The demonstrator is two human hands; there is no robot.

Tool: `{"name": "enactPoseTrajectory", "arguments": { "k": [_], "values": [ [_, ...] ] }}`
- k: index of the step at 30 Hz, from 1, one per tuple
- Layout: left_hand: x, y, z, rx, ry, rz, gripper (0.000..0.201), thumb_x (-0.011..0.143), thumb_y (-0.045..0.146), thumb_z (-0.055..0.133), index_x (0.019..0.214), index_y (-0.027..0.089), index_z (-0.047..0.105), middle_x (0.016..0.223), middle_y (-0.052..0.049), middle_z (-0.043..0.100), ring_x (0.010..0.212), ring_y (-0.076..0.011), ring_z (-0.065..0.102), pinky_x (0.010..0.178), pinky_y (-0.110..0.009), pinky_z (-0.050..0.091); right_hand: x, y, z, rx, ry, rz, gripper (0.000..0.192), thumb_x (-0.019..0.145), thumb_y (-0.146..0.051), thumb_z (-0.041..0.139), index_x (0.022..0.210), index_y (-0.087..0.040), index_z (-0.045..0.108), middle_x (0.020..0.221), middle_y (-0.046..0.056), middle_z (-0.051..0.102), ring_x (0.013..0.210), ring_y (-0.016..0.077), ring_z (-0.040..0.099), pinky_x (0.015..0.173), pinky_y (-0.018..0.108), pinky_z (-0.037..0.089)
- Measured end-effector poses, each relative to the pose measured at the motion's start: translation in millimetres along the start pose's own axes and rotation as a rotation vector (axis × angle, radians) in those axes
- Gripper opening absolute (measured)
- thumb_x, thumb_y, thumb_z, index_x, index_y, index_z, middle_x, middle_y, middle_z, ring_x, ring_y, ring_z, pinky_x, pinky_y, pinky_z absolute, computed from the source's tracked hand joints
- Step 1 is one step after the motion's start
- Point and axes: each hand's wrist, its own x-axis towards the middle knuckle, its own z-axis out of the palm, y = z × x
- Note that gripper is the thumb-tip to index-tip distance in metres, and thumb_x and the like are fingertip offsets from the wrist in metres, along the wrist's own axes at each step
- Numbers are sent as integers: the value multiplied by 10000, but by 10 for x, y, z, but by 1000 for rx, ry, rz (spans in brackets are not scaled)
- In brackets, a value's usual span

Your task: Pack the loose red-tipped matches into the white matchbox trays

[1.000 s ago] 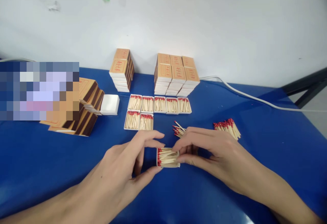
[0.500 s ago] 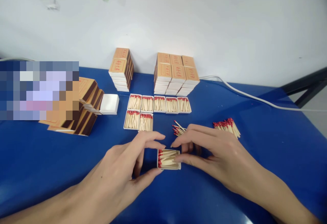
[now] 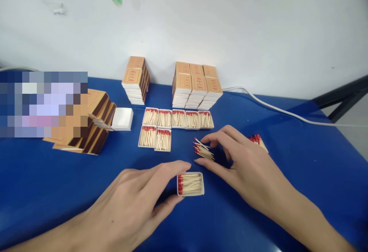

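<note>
I see my left hand (image 3: 135, 194) lying low on the blue table (image 3: 301, 160), its fingers spread around the left end of a small white tray of matches (image 3: 190, 184); forefinger above it, thumb below, touching its edge rather than lifting it. The red heads in that tray point toward this hand. My right hand (image 3: 244, 164) sits just right of and beyond the tray, open, fingers fanned, with nothing gripped. Its fingertips reach a little loose bundle of matches (image 3: 203, 150) lying just ahead of them. Behind its knuckles, partly hidden by the hand, is a bigger heap of matches (image 3: 258, 140).

Farther ahead of both hands stand seven filled trays (image 3: 178, 118) in two rows, five behind and two in front on the left. Beyond those, against the wall, rise two stacks of closed boxes: a narrow stack (image 3: 135, 79) and a wide stack (image 3: 197, 85). Well off to the left of my left hand are a plain white box (image 3: 122, 118) and a leaning pile of sleeves (image 3: 96, 123). A white cable (image 3: 276, 108) runs along the table far beyond my right hand. Nothing lies between the right fingertips and the loose bundle.
</note>
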Motion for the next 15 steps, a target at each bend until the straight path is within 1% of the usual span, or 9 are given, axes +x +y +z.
{"name": "enactPoseTrajectory", "arguments": {
  "k": [2,4,8,10,12,15],
  "values": [
    [8,-6,9,6,20,1,409,1166,334,656,1567,393,595,693,117,403,493,-128,486,822,-274,681,-4,-13,20,1,4,0,368,1179,-582,619,1150,-241,755,1107,33,736,698,155,699,615,334,509],
    [12,-11,22,-1,37,-22,401,1158,342,677,1551,389,605,691,121,388,481,-124,456,828,-278,682,-5,-20,31,20,8,3,331,1192,-525,616,1102,-240,759,1098,30,739,701,147,698,609,321,509],
    [12,-23,31,-9,-23,-27,454,1150,335,680,1591,383,582,701,114,413,506,-137,459,762,-270,657,-2,-11,20,51,5,-4,256,1179,-435,670,1062,-229,768,1063,22,738,728,151,706,625,317,518],
    [23,-28,16,-6,-23,-50,481,1133,332,709,1592,391,579,692,119,430,504,-137,449,741,-267,640,-2,-1,3,58,-15,1,225,1170,-400,693,1049,-226,768,1038,20,733,745,158,715,629,321,514],
    [43,-29,-5,-9,-22,-69,513,1116,319,733,1595,402,568,701,123,490,498,-129,445,715,-256,618,-3,9,-13,66,-43,12,195,1158,-370,716,1038,-226,768,1022,18,732,749,162,718,640,324,515],
    [75,-28,-26,-19,-19,-74,546,1107,304,732,1609,410,546,779,113,622,490,-113,443,642,-232,563,-3,18,-29,91,-69,35,166,1147,-333,736,1019,-232,769,1019,14,739,749,160,721,669,322,527]
  ]
}}
